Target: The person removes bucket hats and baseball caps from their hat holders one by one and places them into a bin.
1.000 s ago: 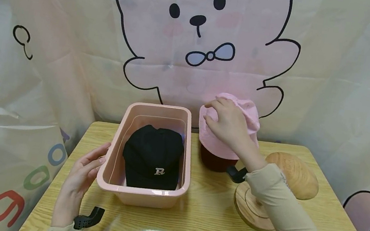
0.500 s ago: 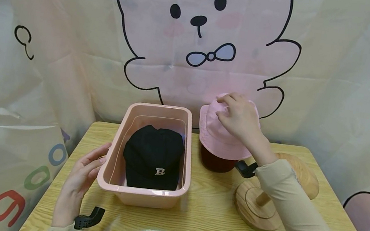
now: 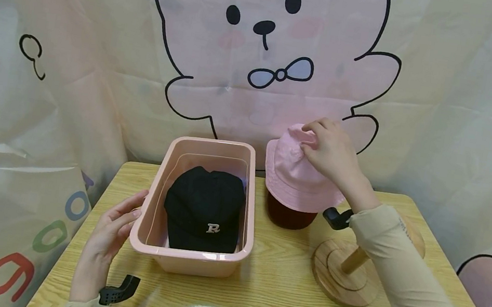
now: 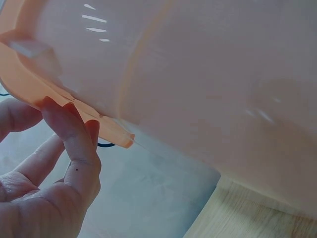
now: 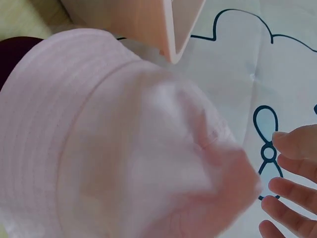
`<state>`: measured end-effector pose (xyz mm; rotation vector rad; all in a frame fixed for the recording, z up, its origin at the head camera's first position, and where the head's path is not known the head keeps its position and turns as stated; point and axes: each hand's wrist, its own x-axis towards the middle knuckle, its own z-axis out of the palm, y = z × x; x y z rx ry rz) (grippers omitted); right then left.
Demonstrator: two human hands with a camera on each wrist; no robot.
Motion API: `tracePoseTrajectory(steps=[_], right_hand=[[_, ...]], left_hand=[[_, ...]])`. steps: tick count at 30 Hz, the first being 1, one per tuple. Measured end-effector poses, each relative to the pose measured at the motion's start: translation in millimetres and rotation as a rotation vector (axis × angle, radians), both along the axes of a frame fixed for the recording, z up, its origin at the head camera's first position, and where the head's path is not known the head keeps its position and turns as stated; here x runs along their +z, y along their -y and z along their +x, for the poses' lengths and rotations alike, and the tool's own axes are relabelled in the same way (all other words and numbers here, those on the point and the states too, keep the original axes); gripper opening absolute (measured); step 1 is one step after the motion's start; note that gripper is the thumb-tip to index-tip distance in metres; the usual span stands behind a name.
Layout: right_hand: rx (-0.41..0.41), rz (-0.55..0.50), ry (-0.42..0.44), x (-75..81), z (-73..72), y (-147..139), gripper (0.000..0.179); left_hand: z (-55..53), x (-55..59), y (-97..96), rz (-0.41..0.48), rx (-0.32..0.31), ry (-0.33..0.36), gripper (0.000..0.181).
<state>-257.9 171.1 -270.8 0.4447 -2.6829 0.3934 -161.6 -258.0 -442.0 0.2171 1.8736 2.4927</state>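
A pink bucket hat [image 3: 294,176] sits crown up on a dark red round object [image 3: 289,214], mostly hidden beneath it. My right hand [image 3: 334,147] hovers beside the crown, fingers loosely bent and apart from the fabric in the right wrist view, where the hat's crown [image 5: 148,148] fills the middle. A pink plastic bin [image 3: 188,263] stands left of the hat, holding a black baseball cap [image 3: 202,210] with a light letter R on its front. My left hand [image 3: 106,239] touches the bin's left rim with its fingertips. The left wrist view shows these fingers [image 4: 74,144] at the rim.
A wooden hat stand [image 3: 336,287] with a round base and a slanting stem is at the right, its top partly behind my right sleeve. The wooden table [image 3: 158,304] ends just behind the bin. A printed cloth backdrop [image 3: 261,113] hangs there.
My right hand has moved right and away from the pink hat, whose crown and brim have settled more evenly on the dark red object. My left hand and the bin stay put.
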Motion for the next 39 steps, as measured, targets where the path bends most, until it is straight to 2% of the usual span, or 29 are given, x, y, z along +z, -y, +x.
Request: tracePoseTrajectory(steps=[20,31,39], right_hand=[[-0.04,-0.068,0.103,-7.2,-7.8,-11,0.036],[-0.057,-0.092,0.112,-10.0,-12.2,-12,0.037],[-0.064,-0.107,0.089,-11.4,-14.2,-12,0.035]], left_hand=[[-0.8,-0.9,1.3,-0.001,-0.01,-0.011,0.04],[-0.6,-0.9,2.5,0.01,-0.013,-0.007,0.04],[-0.8,-0.5,3.0,0.002,-0.01,-0.004,0.039]])
